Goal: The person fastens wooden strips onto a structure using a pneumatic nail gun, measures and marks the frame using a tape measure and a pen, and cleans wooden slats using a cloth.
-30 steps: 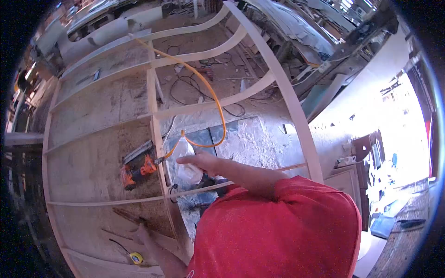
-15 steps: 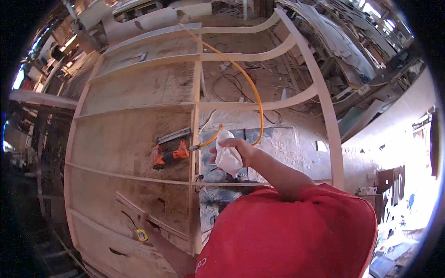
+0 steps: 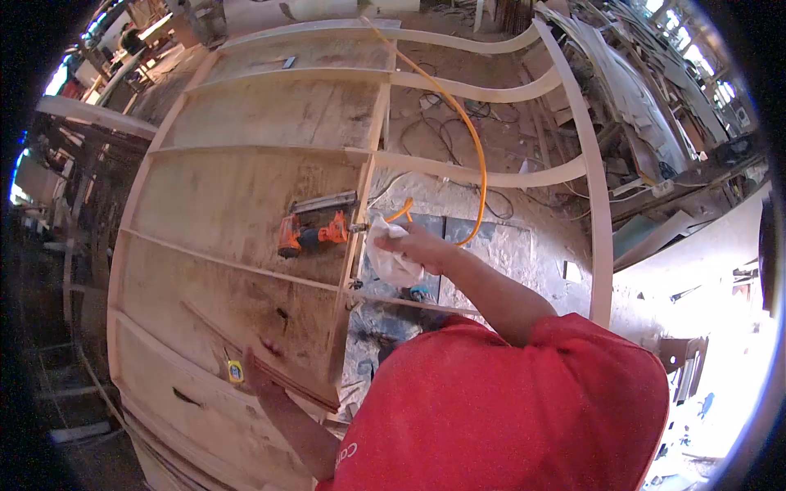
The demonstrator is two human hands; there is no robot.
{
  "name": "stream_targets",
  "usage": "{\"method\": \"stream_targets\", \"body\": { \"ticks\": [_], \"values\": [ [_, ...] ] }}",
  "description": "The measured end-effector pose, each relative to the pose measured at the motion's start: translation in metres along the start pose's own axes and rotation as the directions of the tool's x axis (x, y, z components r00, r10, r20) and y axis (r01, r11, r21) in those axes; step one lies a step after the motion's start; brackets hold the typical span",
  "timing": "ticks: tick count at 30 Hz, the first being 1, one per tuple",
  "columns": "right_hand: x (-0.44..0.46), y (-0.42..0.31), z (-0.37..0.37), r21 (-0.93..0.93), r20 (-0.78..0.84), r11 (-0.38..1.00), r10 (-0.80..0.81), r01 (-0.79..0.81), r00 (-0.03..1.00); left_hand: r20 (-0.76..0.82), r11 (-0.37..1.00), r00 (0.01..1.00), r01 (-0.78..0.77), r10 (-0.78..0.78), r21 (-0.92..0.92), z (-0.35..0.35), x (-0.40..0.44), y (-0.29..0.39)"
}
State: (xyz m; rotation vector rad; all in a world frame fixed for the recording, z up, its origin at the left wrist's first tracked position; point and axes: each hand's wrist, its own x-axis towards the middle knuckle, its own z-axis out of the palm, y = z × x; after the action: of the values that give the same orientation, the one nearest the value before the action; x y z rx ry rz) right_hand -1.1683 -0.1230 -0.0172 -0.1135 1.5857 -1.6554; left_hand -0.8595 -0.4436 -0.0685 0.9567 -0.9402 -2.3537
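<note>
My right hand (image 3: pixel 415 245) is closed around a crumpled white plastic bag (image 3: pixel 393 260), held above the frame's middle rail. Lower left, my left hand (image 3: pixel 258 378) rests by thin wooden strips (image 3: pixel 299 380) on the panel, its fingers looking extended, though small and partly blurred. A yellow tape measure (image 3: pixel 236 371) lies just left of that hand. Beside it is a small dark-red object (image 3: pixel 272 347) whose kind I cannot make out. An orange and black nail gun (image 3: pixel 313 233) lies on the panel, left of the bag, with a yellow-orange air hose (image 3: pixel 471 135) nearby.
A large wooden frame (image 3: pixel 600 221) with curved rails surrounds the work area, partly backed by a plywood panel (image 3: pixel 221 196). Cables (image 3: pixel 442 139) lie on the floor inside it. Stacked boards (image 3: pixel 634 106) stand at the upper right. Far upper left, another person (image 3: pixel 131 37) is visible.
The view has shifted, so the frame appears moved. My right hand still grips the white bag, now nearer the middle rail and nail gun. My left hand stays near the strips.
</note>
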Motion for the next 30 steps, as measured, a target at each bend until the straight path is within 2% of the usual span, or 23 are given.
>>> {"method": "stream_targets", "body": {
  "ticks": [1, 2, 3, 5, 6, 7, 8, 9, 10, 12, 14, 16, 17, 19, 20, 21, 22, 23, 24, 25, 26, 27, 30],
  "values": [
    [0.002, 0.002, 0.004, -0.084, -0.048, 0.996, -0.018, 0.014, 0.999, -0.050, 0.999, 0.998, 0.032, -0.030, 0.037, -0.009, 0.002, -0.007],
    [-0.005, -0.006, 0.010, -0.078, 0.013, 0.995, -0.053, 0.054, 0.999, -0.065, 0.999, 0.997, 0.034, -0.032, 0.041, -0.012, 0.000, -0.009],
    [-0.014, -0.011, 0.019, -0.071, 0.020, 0.997, -0.039, 0.040, 0.999, 0.057, 0.974, 0.998, -0.002, -0.011, 0.227, -0.015, 0.001, -0.012],
    [-0.029, -0.027, 0.039, -0.384, 0.011, 0.877, -0.309, 0.289, 0.951, 0.173, 0.915, 0.985, -0.053, -0.018, 0.401, -0.003, -0.004, -0.017],
    [-0.019, -0.020, 0.037, -0.389, 0.165, 0.764, -0.493, 0.515, 0.854, 0.269, 0.965, 0.963, -0.085, 0.015, 0.249, 0.011, -0.012, -0.023],
    [-0.017, -0.020, 0.041, -0.385, 0.165, 0.767, -0.489, 0.512, 0.857, 0.359, 0.991, 0.931, -0.104, 0.066, 0.087, 0.022, -0.017, -0.026],
    [-0.016, -0.022, 0.045, -0.513, 0.261, 0.513, -0.671, 0.688, 0.694, 0.413, 0.993, 0.910, -0.090, 0.049, 0.080, 0.030, -0.016, -0.024],
    [-0.014, -0.025, 0.049, -0.591, 0.387, 0.198, -0.781, 0.782, 0.490, 0.465, 0.994, 0.885, -0.075, 0.031, 0.075, 0.038, -0.016, -0.022],
    [-0.021, -0.031, 0.058, -0.560, 0.335, 0.297, -0.773, 0.773, 0.539, 0.497, 0.990, 0.867, -0.040, -0.032, 0.134, 0.049, -0.017, -0.018],
    [-0.028, -0.050, 0.068, -0.555, 0.381, 0.291, -0.744, 0.779, 0.549, 0.526, 0.981, 0.845, -0.008, -0.098, 0.196, 0.066, -0.017, -0.014],
    [-0.032, -0.060, 0.080, -0.551, 0.423, 0.290, -0.711, 0.782, 0.562, 0.529, 0.939, 0.847, -0.133, -0.059, 0.318, 0.073, -0.018, -0.012],
    [-0.028, -0.064, 0.095, -0.496, 0.548, 0.237, -0.660, 0.835, 0.513, 0.529, 0.958, 0.844, -0.075, -0.087, 0.277, 0.071, -0.013, -0.014],
    [-0.027, -0.060, 0.107, -0.504, 0.540, 0.236, -0.664, 0.831, 0.517, 0.535, 0.965, 0.838, -0.042, -0.108, 0.261, 0.061, -0.002, -0.018],
    [-0.027, -0.044, 0.137, -0.205, 0.310, 0.735, -0.577, 0.646, 0.755, 0.537, 0.979, 0.829, 0.060, -0.157, 0.194, 0.019, 0.028, -0.028],
    [-0.028, -0.039, 0.147, -0.207, 0.297, 0.737, -0.579, 0.644, 0.759, 0.538, 0.980, 0.824, 0.097, -0.176, 0.171, 0.012, 0.031, -0.032],
    [-0.027, -0.039, 0.157, -0.145, 0.257, 0.804, -0.532, 0.576, 0.807, 0.539, 0.980, 0.820, 0.135, -0.195, 0.149, 0.006, 0.034, -0.035],
    [-0.025, -0.039, 0.164, -0.077, 0.224, 0.860, -0.478, 0.504, 0.850, 0.564, 0.990, 0.814, 0.120, -0.142, 0.076, 0.015, 0.027, -0.037],
    [-0.018, -0.036, 0.170, -0.077, 0.218, 0.860, -0.478, 0.504, 0.851, 0.584, 0.994, 0.807, 0.105, -0.085, 0.000, 0.024, 0.023, -0.037],
    [-0.011, -0.029, 0.182, -0.146, 0.131, 0.844, -0.501, 0.516, 0.856, 0.584, 0.994, 0.807, 0.107, -0.090, 0.005, 0.026, 0.021, -0.033],
    [-0.007, -0.026, 0.183, -0.219, 0.046, 0.826, -0.523, 0.520, 0.851, 0.546, 0.991, 0.831, 0.046, -0.109, 0.129, 0.035, 0.021, -0.032],
    [-0.010, -0.033, 0.184, -0.206, -0.005, 0.884, -0.429, 0.419, 0.903, 0.506, 0.968, 0.854, -0.011, -0.122, 0.252, 0.045, 0.023, -0.031],
    [-0.002, -0.028, 0.182, -0.206, -0.004, 0.886, -0.426, 0.416, 0.905, 0.462, 0.926, 0.878, -0.062, -0.127, 0.372, 0.054, 0.024, -0.030],
    [0.020, -0.013, 0.180, -0.229, -0.040, 0.887, -0.419, 0.400, 0.907, 0.375, 0.893, 0.921, -0.082, -0.102, 0.443, 0.081, 0.017, -0.029]
  ]
}}
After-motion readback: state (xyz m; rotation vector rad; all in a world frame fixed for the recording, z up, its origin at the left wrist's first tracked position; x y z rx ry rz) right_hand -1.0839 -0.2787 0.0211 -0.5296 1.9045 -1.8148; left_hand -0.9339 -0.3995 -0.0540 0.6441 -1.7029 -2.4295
